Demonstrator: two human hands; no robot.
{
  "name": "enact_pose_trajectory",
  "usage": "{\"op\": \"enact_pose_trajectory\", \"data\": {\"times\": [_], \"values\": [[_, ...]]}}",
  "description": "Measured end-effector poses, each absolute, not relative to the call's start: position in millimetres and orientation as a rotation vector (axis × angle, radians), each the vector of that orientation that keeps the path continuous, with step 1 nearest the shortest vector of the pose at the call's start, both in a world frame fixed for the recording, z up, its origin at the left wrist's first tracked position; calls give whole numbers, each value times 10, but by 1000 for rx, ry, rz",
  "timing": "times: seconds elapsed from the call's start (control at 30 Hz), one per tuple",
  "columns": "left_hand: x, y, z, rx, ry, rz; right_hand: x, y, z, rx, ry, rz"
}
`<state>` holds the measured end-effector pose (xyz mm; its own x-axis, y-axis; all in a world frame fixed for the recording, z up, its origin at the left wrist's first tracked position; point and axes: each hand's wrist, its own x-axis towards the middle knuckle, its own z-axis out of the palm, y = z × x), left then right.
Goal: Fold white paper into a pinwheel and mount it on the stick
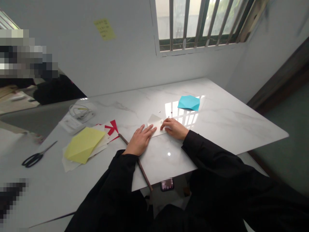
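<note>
Head view: a person in dark sleeves (214, 153) works at a pale, marbled tabletop (251, 124) with both hands on a piece of white paper (154, 120), which lies near the middle of the surface with one corner pointing toward the wall (130, 64). The left hand (141, 139) lies palm down, its fingers stretched out and slightly apart, the tips resting on the paper's left side without gripping it. The right hand (174, 128) is curled at the opposite side, its fingers bent and their tips at the paper's edge; whether they pinch it cannot be told. Beyond the right hand, near the far edge, sits a creased sheet of blue paper (189, 102), well apart from the white piece. To the left, a folded yellow paper (84, 145) rests on top of white sheets (69, 163), with cut red paper (111, 128) just beside them. A thin brown stick (143, 172) runs beneath the left wrist toward the near edge. Black-handled scissors (33, 159) lie farther left, their blades pointing away from the person, and a pale cable (80, 112) sits in a loose coil behind the yellow paper. On the wall, a yellow note (104, 29) hangs left of a barred window (193, 22).
</note>
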<state>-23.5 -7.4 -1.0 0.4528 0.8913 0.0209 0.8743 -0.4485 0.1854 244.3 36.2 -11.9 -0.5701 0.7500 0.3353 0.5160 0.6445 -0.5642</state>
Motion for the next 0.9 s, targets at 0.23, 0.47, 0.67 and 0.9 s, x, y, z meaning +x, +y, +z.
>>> {"op": "enact_pose_trajectory", "data": {"times": [0.23, 0.47, 0.67, 0.9], "values": [[-242, -66, -31, 2563, 1539, 213, 2149, 98, 20, -1293, -2270, 255], [-259, -64, -34, 2567, 1539, 200, 2159, 102, -2, -1237, -2358, 262], [-262, -69, -27, 2566, 1541, 168, 2395, 301, -33, -1044, -2350, 550], [-260, -62, -15, 2564, 1531, 164, 2506, 403, -71, -927, -2414, 628]]}}
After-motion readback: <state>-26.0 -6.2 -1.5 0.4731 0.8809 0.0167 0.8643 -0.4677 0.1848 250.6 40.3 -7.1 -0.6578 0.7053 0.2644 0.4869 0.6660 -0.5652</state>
